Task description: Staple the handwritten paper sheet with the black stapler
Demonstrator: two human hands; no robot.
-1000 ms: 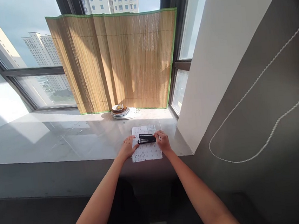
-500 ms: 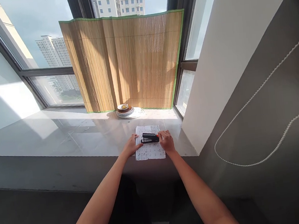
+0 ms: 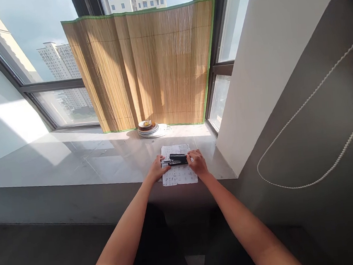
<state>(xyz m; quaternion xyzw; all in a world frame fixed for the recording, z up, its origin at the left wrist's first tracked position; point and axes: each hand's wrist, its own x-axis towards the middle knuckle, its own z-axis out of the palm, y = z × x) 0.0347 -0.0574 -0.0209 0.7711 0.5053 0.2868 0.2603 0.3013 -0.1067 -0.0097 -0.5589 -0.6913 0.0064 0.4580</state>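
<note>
A black stapler [image 3: 178, 157] lies crosswise over a sheet of paper [image 3: 181, 178] covered in small print or writing. Its upper arm is lifted a little from its base, and a thin silvery part shows at the left end. My left hand [image 3: 156, 170] is at that left end, thumb and fingers closed round it. The right end is gripped by my right hand [image 3: 198, 163], whose fingertips partly hide it. The paper rests on the windowsill [image 3: 126, 166], its near edge reaching past the sill's front edge.
Behind the paper stands a stack of small plates [image 3: 148, 131] with something yellow on top. A bamboo mat [image 3: 148, 68] with green edging leans against the window. A white beaded cord [image 3: 294, 188] hangs at the right, beside a slanting wall [image 3: 240, 80].
A silvery part now sticks out farther left from the stapler, at my left fingers. The whole view has shifted slightly. Both hands stay at the stapler's ends.
</note>
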